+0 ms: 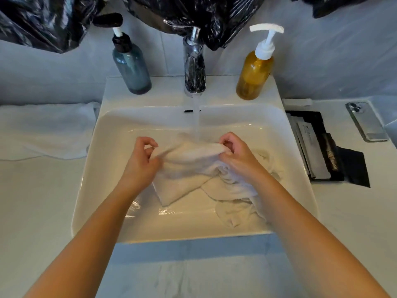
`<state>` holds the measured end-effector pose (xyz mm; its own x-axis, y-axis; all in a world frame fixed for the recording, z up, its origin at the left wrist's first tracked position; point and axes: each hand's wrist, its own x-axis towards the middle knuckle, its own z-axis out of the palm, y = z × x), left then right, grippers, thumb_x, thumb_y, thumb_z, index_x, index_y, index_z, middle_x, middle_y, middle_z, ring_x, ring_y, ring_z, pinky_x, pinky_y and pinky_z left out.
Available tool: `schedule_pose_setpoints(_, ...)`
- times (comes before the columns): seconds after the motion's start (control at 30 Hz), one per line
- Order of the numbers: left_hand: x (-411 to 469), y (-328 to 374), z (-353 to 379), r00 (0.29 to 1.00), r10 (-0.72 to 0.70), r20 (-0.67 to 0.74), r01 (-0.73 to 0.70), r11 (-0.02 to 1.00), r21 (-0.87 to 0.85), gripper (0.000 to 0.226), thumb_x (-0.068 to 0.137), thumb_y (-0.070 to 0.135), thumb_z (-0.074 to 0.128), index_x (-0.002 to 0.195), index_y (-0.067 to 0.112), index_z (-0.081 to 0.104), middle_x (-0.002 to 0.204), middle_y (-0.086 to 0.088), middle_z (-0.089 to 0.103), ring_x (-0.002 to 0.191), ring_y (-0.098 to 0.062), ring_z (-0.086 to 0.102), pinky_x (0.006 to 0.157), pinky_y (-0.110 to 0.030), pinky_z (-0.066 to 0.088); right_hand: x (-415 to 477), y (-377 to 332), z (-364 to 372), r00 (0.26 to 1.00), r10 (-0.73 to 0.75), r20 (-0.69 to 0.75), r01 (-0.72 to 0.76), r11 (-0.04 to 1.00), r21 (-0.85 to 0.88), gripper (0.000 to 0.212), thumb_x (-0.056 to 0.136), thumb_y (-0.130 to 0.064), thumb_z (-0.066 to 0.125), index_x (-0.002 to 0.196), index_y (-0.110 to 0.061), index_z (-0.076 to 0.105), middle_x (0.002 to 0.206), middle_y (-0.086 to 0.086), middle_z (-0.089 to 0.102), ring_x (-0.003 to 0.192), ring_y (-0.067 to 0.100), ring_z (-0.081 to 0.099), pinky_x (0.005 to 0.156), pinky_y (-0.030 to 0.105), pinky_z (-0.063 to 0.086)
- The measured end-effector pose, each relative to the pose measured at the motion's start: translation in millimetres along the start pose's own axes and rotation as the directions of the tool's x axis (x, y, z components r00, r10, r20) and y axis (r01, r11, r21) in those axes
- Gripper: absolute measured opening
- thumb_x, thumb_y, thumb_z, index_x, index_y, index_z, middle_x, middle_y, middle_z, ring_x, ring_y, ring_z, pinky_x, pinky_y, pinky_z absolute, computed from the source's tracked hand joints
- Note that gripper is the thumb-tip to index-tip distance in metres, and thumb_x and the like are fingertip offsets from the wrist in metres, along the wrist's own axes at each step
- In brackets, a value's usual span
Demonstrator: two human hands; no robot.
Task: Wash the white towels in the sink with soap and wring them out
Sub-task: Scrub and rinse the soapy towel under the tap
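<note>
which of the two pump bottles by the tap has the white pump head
The amber bottle, standing on the sink ledge right of the faucet. Its pump head is all white, while the blue-grey bottle on the left has a black one.

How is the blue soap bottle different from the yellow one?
The blue bottle is see-through blue-grey with a black pump top; the yellow bottle is amber with a white pump top. The blue bottle stands left of the tap, and the yellow bottle stands right of it. Both are pump bottles standing upright on the back ledge of the sink.
</note>
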<state>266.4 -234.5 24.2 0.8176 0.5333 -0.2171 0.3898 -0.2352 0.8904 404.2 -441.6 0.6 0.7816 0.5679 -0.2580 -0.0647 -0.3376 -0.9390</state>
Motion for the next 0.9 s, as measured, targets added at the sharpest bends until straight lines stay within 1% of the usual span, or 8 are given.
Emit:
schedule_pose_setpoints(0.13,-2.7,-15.6,2.0,0.965,-0.160,0.207,-0.046,0.678,0.734,0.050,0.087,0.009,0.057,0.133,0.020,0.042,0.116,-0.007,0.046,0.097,-0.029,0.055,0.079,-0.034,0.045,1.4,9.9,14.2,0.986,0.043,0.160,0.019,0.929,-0.370,0.041,0.085,-0.008,0.060,0.116,-0.032,0.053,0.121,-0.004,0.061,0.104,0.018,0.059,0.087,0.033,0.050)
schedule_pose_setpoints(0.27,0.3,-20.8,5.4,0.912,0.121,0.392,-0.377,0.627,0.682,0.088,0.080,0.042,0.074,0.151,0.024,0.025,0.162,0.000,0.015,0.147,-0.024,0.019,0.116,-0.048,0.028,-0.8,12.8,18.7,0.977,-0.033,0.211,0.157,0.781,-0.605,0.045,0.084,-0.028,0.067,0.127,-0.030,0.054,0.128,-0.007,0.059,0.115,0.019,0.054,0.100,0.040,0.041)
schedule_pose_setpoints(0.37,9.3,-21.3,12.4,0.881,0.048,0.470,-0.438,0.454,0.776,0.110,0.076,0.064,0.069,0.156,0.027,0.004,0.156,0.001,0.027,0.141,-0.022,0.030,0.111,-0.042,0.028,-2.3,12.2,16.6,0.968,0.027,0.251,0.133,0.793,-0.594,0.059,0.080,-0.043,0.071,0.133,-0.039,0.044,0.134,-0.012,0.056,0.111,0.020,0.058,0.095,0.041,0.047)
schedule_pose_setpoints(0.47,19.8,-21.9,16.6,0.904,-0.012,0.428,-0.408,0.275,0.870,0.103,0.073,0.076,0.060,0.152,0.028,0.016,0.132,0.003,0.050,0.120,-0.021,0.051,0.097,-0.040,0.031,-3.9,5.9,16.8,0.953,0.067,0.295,0.143,0.759,-0.635,0.084,0.069,-0.059,0.078,0.139,-0.043,0.034,0.130,-0.012,0.058,0.106,0.021,0.060,0.089,0.038,0.049)
schedule_pose_setpoints(0.57,23.6,-22.4,14.7,0.854,0.166,0.493,-0.520,0.237,0.821,0.069,0.071,0.076,0.052,0.116,0.024,0.056,0.103,0.001,0.058,0.097,-0.026,0.060,0.085,-0.040,0.035,-5.0,2.0,21.9,0.946,0.091,0.310,0.188,0.627,-0.756,0.094,0.065,-0.057,0.082,0.141,-0.037,0.032,0.107,-0.011,0.064,0.091,0.020,0.060,0.075,0.034,0.042)
schedule_pose_setpoints(0.7,9.9,-22.1,12.2,0.822,0.188,0.538,-0.566,0.373,0.735,0.067,0.067,0.071,0.063,0.105,0.017,0.055,0.101,0.000,0.055,0.088,-0.024,0.054,0.070,-0.033,0.034,-7.2,4.8,29.2,0.945,0.126,0.303,0.218,0.451,-0.866,0.057,0.076,-0.065,0.070,0.115,-0.029,0.047,0.089,-0.009,0.062,0.077,0.019,0.057,0.064,0.032,0.040)
schedule_pose_setpoints(0.8,-7.7,-20.1,15.3,0.854,-0.010,0.520,-0.482,0.359,0.799,0.088,0.065,0.071,0.073,0.130,0.025,0.038,0.115,0.008,0.053,0.097,-0.018,0.052,0.076,-0.030,0.036,-5.3,6.7,26.4,0.954,0.104,0.280,0.173,0.573,-0.801,0.017,0.091,-0.043,0.057,0.085,-0.029,0.051,0.084,-0.011,0.056,0.080,0.020,0.056,0.063,0.031,0.038)
schedule_pose_setpoints(0.9,-8.9,-15.1,16.3,0.895,-0.030,0.445,-0.356,0.555,0.752,0.059,0.076,0.047,0.073,0.123,0.025,0.045,0.106,0.006,0.057,0.097,-0.022,0.059,0.070,-0.029,0.036,-5.1,5.6,19.6,0.970,0.011,0.244,0.141,0.791,-0.595,0.013,0.090,-0.022,0.063,0.086,-0.026,0.051,0.082,-0.012,0.051,0.077,0.018,0.054,0.059,0.027,0.036)
